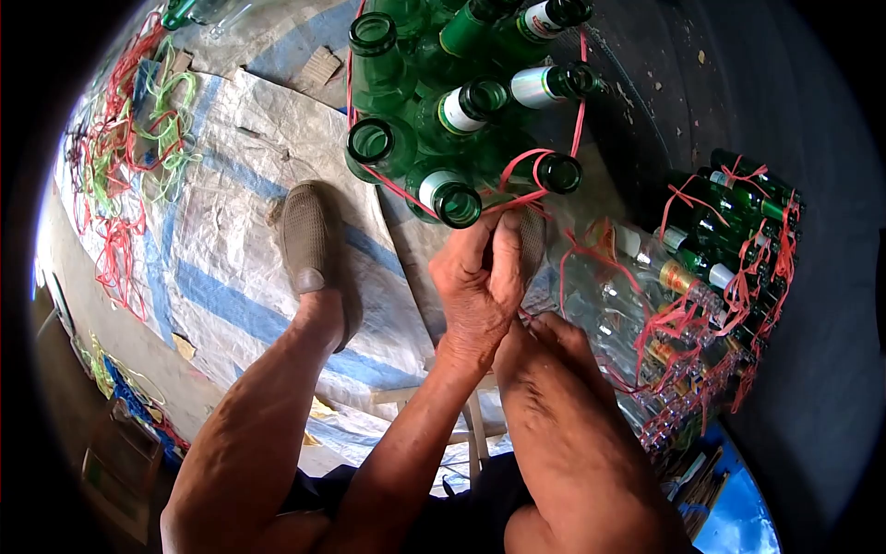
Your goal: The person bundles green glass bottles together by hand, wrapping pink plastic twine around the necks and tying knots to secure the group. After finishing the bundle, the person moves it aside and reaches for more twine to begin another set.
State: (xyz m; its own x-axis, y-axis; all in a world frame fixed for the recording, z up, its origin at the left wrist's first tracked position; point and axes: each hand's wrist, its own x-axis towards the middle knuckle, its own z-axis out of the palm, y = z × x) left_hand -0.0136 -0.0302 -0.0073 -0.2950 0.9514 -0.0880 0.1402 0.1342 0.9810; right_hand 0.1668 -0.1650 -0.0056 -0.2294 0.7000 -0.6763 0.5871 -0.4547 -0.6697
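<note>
The left hand (pixel 482 282), at the centre of the frame, had its fingers pinched together on a thin red plastic string (pixel 517 198) looped round a cluster of green glass bottles (pixel 457 111) lying at the top centre. The right hand (pixel 563 337) sat just below it (whether it gripped anything could not be told). More tied bottles (pixel 729 231) lay at the right; a grey woven shoe (pixel 312 242) rested on a white-and-blue sack mat (pixel 212 231).

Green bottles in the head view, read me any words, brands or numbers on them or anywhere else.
No text can be read.
Neck labels on the green bottles: white and silver bands, too small and blurred.
Labels on the tied bottle bundles at right: too blurred.
Woven sack sheet: stripes only, no lettering.
</note>
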